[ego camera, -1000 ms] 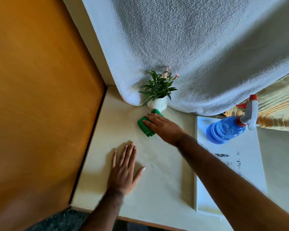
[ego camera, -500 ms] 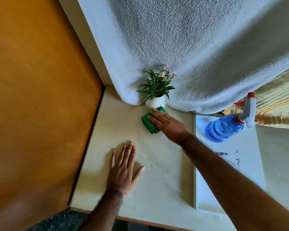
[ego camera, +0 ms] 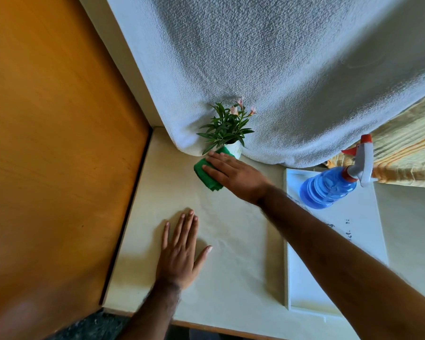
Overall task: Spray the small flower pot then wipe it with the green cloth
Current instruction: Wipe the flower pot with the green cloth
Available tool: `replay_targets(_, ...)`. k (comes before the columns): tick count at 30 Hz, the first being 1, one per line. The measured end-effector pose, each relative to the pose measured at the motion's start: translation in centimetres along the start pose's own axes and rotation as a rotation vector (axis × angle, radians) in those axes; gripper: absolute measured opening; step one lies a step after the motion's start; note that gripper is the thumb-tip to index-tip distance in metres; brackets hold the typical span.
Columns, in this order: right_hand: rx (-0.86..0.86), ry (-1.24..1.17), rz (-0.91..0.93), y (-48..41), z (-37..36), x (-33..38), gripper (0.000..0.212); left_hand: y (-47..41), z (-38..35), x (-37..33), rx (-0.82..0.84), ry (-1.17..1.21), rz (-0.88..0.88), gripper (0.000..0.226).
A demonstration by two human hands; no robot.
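A small white flower pot with green leaves and pink blooms stands at the back of the cream table, against a hanging white towel. My right hand lies flat on the folded green cloth and presses it against the pot's front and left side; most of the pot is hidden behind hand and cloth. The blue spray bottle with a white and red trigger stands on a white tray to the right, untouched. My left hand rests palm down on the table, fingers apart, holding nothing.
An orange wooden panel walls off the left side. The white towel hangs behind the pot. The white tray lies at the right, with a striped yellow fabric behind it. The table's front edge runs below my arms.
My right hand has slid the green cloth further back and up against the pot. The left hand has stayed flat on the table.
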State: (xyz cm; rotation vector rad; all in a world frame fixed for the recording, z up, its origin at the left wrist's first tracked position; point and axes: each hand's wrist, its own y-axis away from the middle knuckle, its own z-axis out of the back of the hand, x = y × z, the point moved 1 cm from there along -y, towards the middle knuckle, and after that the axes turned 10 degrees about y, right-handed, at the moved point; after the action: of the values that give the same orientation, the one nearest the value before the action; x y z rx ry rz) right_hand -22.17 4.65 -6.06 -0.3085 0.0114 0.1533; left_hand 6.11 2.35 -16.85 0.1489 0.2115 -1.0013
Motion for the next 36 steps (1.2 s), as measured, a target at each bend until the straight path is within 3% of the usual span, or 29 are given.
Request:
replay_targets(11,0.208,-0.17,-0.094,1.3,-1.9,1.6,0.045,-0.1,0.2,0.1,0.005,0.0,-0.002,0.088)
replay_targets(16,0.204,-0.177,-0.179,3.5,-0.4,3.1,0.05,-0.1,0.6,0.0,0.027,0.024,0.007,0.087)
replay_targets(27,0.112,-0.075,-0.651,21.6,5.5,4.9,0.054,-0.1,1.2,-0.2,0.07,0.071,0.02,0.085)
replay_targets(30,0.164,-0.018,-0.764,24.9,5.1,5.2,0.071,-0.1,1.4,-0.4,0.074,0.058,0.027,0.086)
replay_targets(33,0.25,0.026,-0.751,27.5,4.3,5.3,0.075,-0.1,1.6,-0.7,0.087,0.05,0.033,0.086)
replay_targets(36,0.325,0.073,-0.671,29.1,3.4,6.0,0.063,-0.1,1.4,-0.7,0.064,0.045,0.025,0.085)
